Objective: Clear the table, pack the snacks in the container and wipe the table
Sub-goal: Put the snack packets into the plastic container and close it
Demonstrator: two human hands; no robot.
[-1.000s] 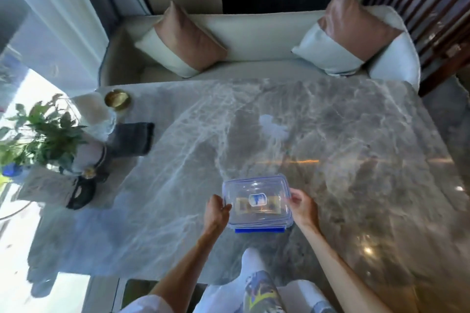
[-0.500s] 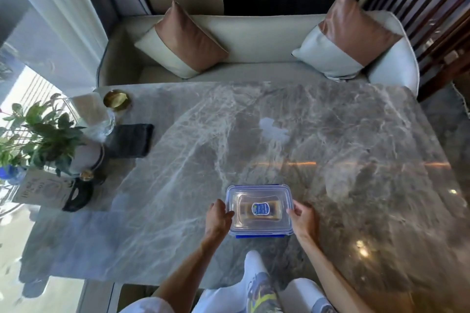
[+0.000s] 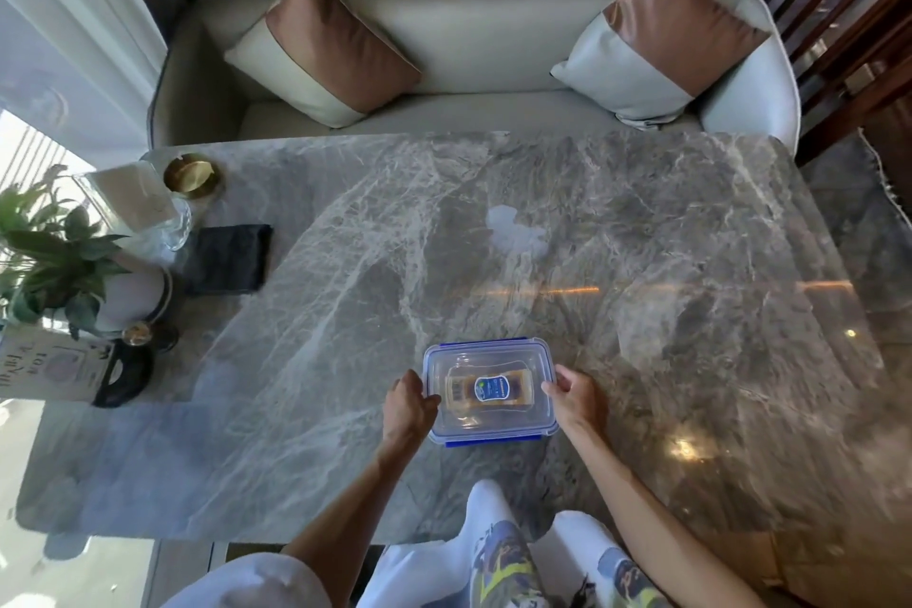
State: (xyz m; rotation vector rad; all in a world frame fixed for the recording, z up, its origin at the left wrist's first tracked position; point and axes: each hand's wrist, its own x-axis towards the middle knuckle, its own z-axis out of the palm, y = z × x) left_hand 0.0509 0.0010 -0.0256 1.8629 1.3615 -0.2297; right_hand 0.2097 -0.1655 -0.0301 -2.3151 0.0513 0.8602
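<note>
i'm holding the lidded container on the table, left hand curling round its left edge, right hand gripping the right edge.

Left hand, right hand gripping lidded container

Bright daylight came in from the window on the left and washed that side out to white. The shiny stone table was lit well and showed small bright spots of glare and an orange streak on its right side. Straight lines bent round at the edges, and everything looked a little soft.
</note>
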